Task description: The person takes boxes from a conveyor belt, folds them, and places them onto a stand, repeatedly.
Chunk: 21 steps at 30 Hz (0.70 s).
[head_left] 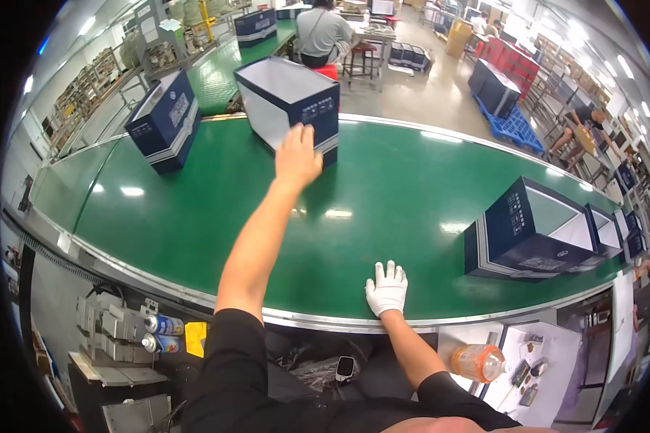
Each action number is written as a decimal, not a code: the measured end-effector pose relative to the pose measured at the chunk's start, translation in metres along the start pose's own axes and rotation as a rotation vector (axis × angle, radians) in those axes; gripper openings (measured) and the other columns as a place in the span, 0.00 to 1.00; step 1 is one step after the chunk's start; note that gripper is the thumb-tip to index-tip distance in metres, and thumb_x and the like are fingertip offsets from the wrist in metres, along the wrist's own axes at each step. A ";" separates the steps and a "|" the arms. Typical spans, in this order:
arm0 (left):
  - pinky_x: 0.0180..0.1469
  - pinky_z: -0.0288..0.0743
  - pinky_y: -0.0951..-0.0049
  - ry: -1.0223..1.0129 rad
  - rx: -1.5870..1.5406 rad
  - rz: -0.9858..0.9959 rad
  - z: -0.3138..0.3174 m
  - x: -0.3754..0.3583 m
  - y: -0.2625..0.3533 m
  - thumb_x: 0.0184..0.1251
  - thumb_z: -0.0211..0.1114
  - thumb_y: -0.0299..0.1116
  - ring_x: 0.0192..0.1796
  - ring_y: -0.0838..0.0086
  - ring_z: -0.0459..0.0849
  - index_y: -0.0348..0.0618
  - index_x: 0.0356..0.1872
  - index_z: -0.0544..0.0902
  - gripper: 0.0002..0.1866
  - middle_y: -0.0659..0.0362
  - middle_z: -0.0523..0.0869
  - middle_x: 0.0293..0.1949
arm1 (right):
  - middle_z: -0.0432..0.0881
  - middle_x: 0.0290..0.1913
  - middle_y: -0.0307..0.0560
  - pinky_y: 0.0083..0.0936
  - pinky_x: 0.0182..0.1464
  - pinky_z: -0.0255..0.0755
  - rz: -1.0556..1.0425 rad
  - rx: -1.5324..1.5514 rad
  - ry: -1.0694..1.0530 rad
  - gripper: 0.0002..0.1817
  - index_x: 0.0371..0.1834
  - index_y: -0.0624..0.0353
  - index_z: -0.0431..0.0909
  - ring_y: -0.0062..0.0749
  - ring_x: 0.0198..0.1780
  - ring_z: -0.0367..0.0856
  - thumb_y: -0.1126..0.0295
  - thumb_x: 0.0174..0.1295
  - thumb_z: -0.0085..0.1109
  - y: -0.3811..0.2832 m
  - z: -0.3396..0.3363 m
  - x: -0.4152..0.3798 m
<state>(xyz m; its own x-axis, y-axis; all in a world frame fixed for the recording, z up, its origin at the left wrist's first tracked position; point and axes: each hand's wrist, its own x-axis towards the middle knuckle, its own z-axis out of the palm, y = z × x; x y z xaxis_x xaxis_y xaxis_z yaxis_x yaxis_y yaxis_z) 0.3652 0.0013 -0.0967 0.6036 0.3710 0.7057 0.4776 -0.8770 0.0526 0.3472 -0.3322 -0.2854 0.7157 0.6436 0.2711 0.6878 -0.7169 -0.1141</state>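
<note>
Head view: step in hand looks like positioning the open-topped navy box (321, 108), which sits at the green work surface's (383, 202) far side, beside another navy box (170, 123); left hand (296, 162) is at its near corner, fingers close together, can't tell if pinching the edge or just pressing. Right hand (387, 292), white-gloved, is spread flat near the close edge, holding nothing. Next move probably calls for a secure hold or even push at that corner, keeping the box upright and clear of its neighbour.
</note>
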 end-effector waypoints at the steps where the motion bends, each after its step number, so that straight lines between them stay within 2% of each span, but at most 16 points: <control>1: 0.58 0.71 0.61 0.047 0.061 -0.006 0.007 0.023 0.000 0.54 0.65 0.39 0.62 0.55 0.74 0.40 0.63 0.70 0.33 0.48 0.73 0.62 | 0.69 0.65 0.61 0.49 0.69 0.56 0.012 0.001 0.000 0.30 0.63 0.56 0.71 0.61 0.64 0.67 0.54 0.58 0.53 0.005 -0.001 0.000; 4: 0.61 0.69 0.57 -0.002 0.097 -0.046 0.031 0.076 -0.007 0.56 0.63 0.39 0.64 0.55 0.73 0.41 0.65 0.68 0.34 0.48 0.70 0.66 | 0.69 0.66 0.61 0.49 0.69 0.56 0.036 0.005 -0.025 0.30 0.63 0.56 0.71 0.61 0.64 0.67 0.54 0.58 0.54 0.006 -0.003 -0.002; 6: 0.60 0.67 0.53 0.066 0.203 -0.085 0.062 0.093 -0.018 0.59 0.59 0.36 0.61 0.57 0.75 0.43 0.61 0.72 0.27 0.51 0.75 0.61 | 0.69 0.66 0.61 0.49 0.68 0.56 0.026 0.021 -0.039 0.30 0.63 0.56 0.71 0.61 0.64 0.67 0.54 0.57 0.54 0.008 -0.003 0.002; 7: 0.60 0.67 0.53 0.062 0.197 -0.094 0.065 0.094 -0.015 0.59 0.59 0.36 0.61 0.57 0.75 0.43 0.61 0.72 0.27 0.51 0.75 0.61 | 0.69 0.66 0.61 0.49 0.68 0.56 0.022 0.011 -0.044 0.30 0.63 0.56 0.71 0.61 0.64 0.67 0.54 0.57 0.54 0.010 -0.003 0.002; 11: 0.54 0.67 0.54 -0.291 0.126 -0.384 0.031 0.108 0.002 0.62 0.54 0.32 0.55 0.59 0.79 0.46 0.51 0.77 0.16 0.53 0.82 0.52 | 0.69 0.66 0.61 0.50 0.68 0.57 0.029 0.055 -0.028 0.30 0.63 0.55 0.71 0.61 0.64 0.67 0.54 0.57 0.55 0.012 -0.004 0.001; 13: 0.51 0.67 0.55 -0.145 0.121 -0.379 0.036 0.094 0.008 0.60 0.54 0.31 0.49 0.61 0.80 0.49 0.41 0.79 0.09 0.58 0.83 0.43 | 0.69 0.66 0.61 0.49 0.68 0.57 0.025 0.053 -0.020 0.30 0.63 0.55 0.72 0.60 0.64 0.67 0.54 0.57 0.54 0.015 -0.004 0.005; 14: 0.51 0.67 0.55 -0.140 0.129 -0.373 0.030 0.084 0.011 0.60 0.54 0.31 0.49 0.61 0.80 0.49 0.41 0.79 0.09 0.58 0.83 0.43 | 0.69 0.66 0.61 0.48 0.68 0.57 0.027 0.050 -0.018 0.30 0.62 0.55 0.72 0.60 0.64 0.67 0.54 0.57 0.54 0.015 -0.004 0.005; 16: 0.52 0.64 0.54 -0.101 0.083 -0.251 0.017 0.057 0.019 0.56 0.56 0.31 0.44 0.63 0.82 0.50 0.36 0.80 0.07 0.60 0.84 0.37 | 0.69 0.66 0.61 0.47 0.68 0.57 0.041 0.040 -0.020 0.30 0.62 0.55 0.72 0.59 0.64 0.67 0.53 0.57 0.54 0.014 -0.003 0.000; 18: 0.52 0.64 0.56 -0.042 0.030 -0.106 -0.009 0.028 0.015 0.53 0.57 0.29 0.44 0.64 0.81 0.50 0.31 0.80 0.06 0.62 0.84 0.34 | 0.69 0.66 0.61 0.46 0.68 0.58 0.055 0.049 0.003 0.29 0.61 0.55 0.73 0.58 0.64 0.68 0.55 0.56 0.55 0.020 -0.006 -0.002; 21: 0.55 0.64 0.64 -0.120 -0.106 0.165 -0.060 -0.005 -0.041 0.51 0.57 0.27 0.42 0.65 0.79 0.50 0.28 0.79 0.05 0.63 0.83 0.32 | 0.69 0.66 0.61 0.43 0.66 0.61 0.043 0.110 0.053 0.26 0.58 0.56 0.75 0.56 0.64 0.69 0.59 0.55 0.57 0.020 -0.008 -0.002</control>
<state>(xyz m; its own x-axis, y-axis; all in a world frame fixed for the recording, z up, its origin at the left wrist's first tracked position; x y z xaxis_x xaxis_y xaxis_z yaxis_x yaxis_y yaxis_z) 0.3041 0.0172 -0.0599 0.7427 0.2483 0.6219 0.3002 -0.9536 0.0222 0.3582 -0.3503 -0.2803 0.7393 0.5959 0.3137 0.6680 -0.7078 -0.2297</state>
